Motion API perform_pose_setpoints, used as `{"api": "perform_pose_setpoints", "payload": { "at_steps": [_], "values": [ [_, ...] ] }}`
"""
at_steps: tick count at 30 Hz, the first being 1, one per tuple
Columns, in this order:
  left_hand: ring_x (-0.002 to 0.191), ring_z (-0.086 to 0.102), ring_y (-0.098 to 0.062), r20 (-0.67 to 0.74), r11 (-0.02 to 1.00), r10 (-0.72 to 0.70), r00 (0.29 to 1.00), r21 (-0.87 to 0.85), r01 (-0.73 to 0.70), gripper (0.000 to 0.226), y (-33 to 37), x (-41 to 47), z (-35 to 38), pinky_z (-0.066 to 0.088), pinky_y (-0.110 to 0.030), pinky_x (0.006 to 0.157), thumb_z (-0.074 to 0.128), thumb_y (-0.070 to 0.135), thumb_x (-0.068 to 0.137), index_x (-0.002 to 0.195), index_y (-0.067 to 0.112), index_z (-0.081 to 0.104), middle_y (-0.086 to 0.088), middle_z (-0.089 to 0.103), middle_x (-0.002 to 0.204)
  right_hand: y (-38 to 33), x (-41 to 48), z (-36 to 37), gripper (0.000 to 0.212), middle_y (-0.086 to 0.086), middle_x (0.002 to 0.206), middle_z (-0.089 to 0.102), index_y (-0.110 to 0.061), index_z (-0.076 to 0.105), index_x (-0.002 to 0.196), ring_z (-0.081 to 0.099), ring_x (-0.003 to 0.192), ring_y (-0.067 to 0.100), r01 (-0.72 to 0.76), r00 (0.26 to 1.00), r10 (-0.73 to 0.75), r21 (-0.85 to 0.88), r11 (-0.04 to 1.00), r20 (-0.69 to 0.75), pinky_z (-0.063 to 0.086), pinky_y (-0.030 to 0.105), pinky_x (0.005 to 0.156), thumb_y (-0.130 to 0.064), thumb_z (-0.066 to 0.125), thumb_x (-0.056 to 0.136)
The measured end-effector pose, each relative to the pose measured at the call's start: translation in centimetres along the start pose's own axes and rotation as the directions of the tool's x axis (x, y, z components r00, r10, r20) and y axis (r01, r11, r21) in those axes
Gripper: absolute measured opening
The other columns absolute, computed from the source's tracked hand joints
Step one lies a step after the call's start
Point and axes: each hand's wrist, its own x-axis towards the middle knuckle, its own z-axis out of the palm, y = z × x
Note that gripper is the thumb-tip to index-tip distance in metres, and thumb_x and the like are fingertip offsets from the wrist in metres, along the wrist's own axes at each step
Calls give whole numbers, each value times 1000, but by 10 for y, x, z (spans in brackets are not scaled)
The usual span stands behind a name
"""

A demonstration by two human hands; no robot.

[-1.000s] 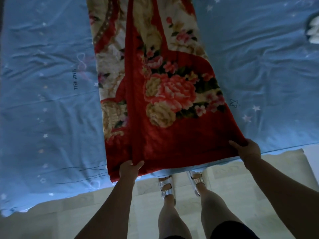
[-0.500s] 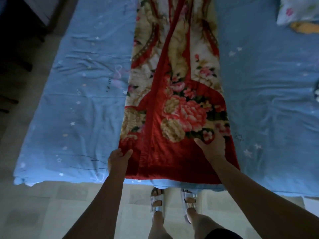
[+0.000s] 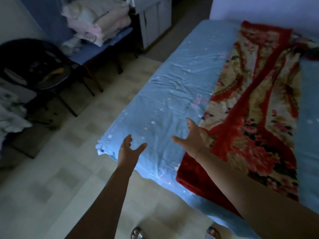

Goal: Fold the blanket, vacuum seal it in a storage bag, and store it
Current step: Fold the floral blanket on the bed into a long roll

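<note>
The red floral blanket [image 3: 250,114] lies folded into a long strip along the bed, on the light blue sheet [image 3: 165,104]. Its near red edge reaches the bed's front side. My left hand [image 3: 128,149] hovers open above the sheet's near left corner, fingers spread, holding nothing. My right hand [image 3: 191,137] is open too, palm turned left, raised beside the blanket's left edge and not gripping it. No storage bag shows in this view.
A blue bench [image 3: 101,44] at the back left carries a pile of folded pale bedding [image 3: 96,19]. A dark chair [image 3: 34,66] stands left of it, and a grey cabinet [image 3: 155,19] behind. Tiled floor [image 3: 51,178] lies left of the bed.
Both hands have let go of the blanket's near end and lifted off it, now open in the air. The view has swung left, bringing the floor and furniture into sight.
</note>
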Motion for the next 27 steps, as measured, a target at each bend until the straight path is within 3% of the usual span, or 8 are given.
{"api": "perform_pose_setpoints", "payload": {
  "at_steps": [4,13,16,21,27],
  "values": [
    [118,46,-9,-69,996,17,997,-85,-23,77,-19,23,-106,38,-29,102,81,25,80,145,18,41,1,50,142,-73,1,85,94,15,141,39,-5,33,143,39,132,28,112,994,-112,42,993,2,32,45,112,-18,87,66],
    [130,47,-16,-178,997,4,984,-77,-18,83,-48,108,-269,36,-26,99,83,23,77,147,16,39,-3,49,145,-174,20,233,87,11,142,36,-10,30,145,38,133,21,86,992,-99,152,985,83,32,39,112,-13,81,74],
    [133,45,-17,-180,998,9,984,-59,-20,85,-44,154,-306,39,-32,105,83,30,76,147,19,38,-3,47,147,-210,58,268,86,12,140,38,-7,32,143,40,130,24,119,989,-130,155,981,64,33,37,110,-10,81,73],
    [136,43,-18,-189,998,56,980,30,-51,83,-27,252,-360,38,-30,105,80,34,79,148,19,37,-2,44,150,-264,146,339,86,12,142,38,-9,33,144,41,128,23,167,982,-179,166,972,61,34,28,102,-9,81,72],
    [134,43,-14,-179,999,32,983,13,-30,85,0,360,-420,37,-25,97,78,39,80,150,23,34,3,43,149,-333,237,425,87,13,143,36,-8,31,144,42,129,25,142,983,-161,201,969,84,36,36,108,-9,80,73]
  ]
}}
